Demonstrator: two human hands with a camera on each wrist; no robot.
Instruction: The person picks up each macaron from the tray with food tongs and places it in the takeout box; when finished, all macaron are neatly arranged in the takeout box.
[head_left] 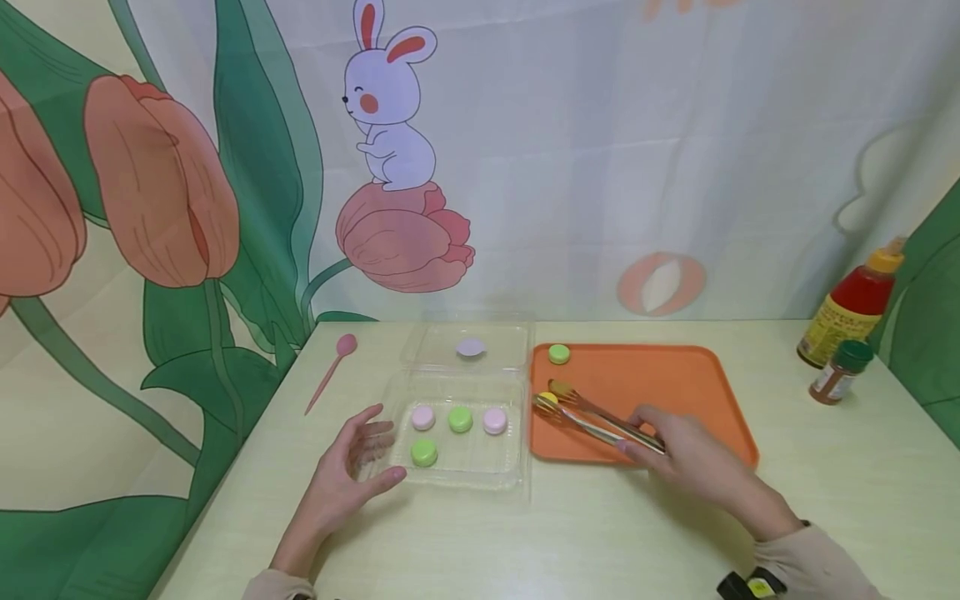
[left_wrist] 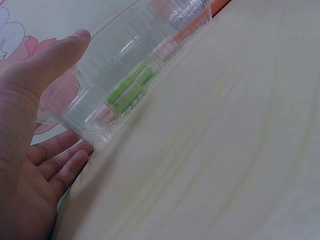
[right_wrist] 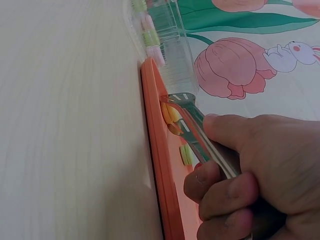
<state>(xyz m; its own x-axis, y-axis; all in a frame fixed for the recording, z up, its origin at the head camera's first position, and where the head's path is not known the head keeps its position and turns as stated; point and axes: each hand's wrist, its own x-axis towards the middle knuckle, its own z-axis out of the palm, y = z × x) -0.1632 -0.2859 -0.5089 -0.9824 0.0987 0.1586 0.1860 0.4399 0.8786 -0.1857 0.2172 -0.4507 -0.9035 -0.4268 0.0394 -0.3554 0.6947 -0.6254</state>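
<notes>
My right hand (head_left: 693, 458) grips gold metal tongs (right_wrist: 200, 135) over the orange tray (head_left: 660, 383). The ends of the tongs lie on either side of a yellow macaron (head_left: 550, 398), which sits near the tray's left edge. A green macaron (head_left: 558, 354) rests in the tray's far left corner. To the left stands a clear plastic container (head_left: 480, 477) with its lid folded back. Inside are two pink macarons (head_left: 423, 417) and two green macarons (head_left: 461, 419). Spread around the container's left side, my left hand (head_left: 348, 471) has its fingertips right at the wall and its thumb near the front corner.
A pink spoon (head_left: 332, 373) lies at the table's far left. On the right stand a red sauce bottle (head_left: 851, 308) with a yellow cap and a small green-capped spice jar (head_left: 840, 375). A printed curtain (head_left: 562, 167) hangs behind the table.
</notes>
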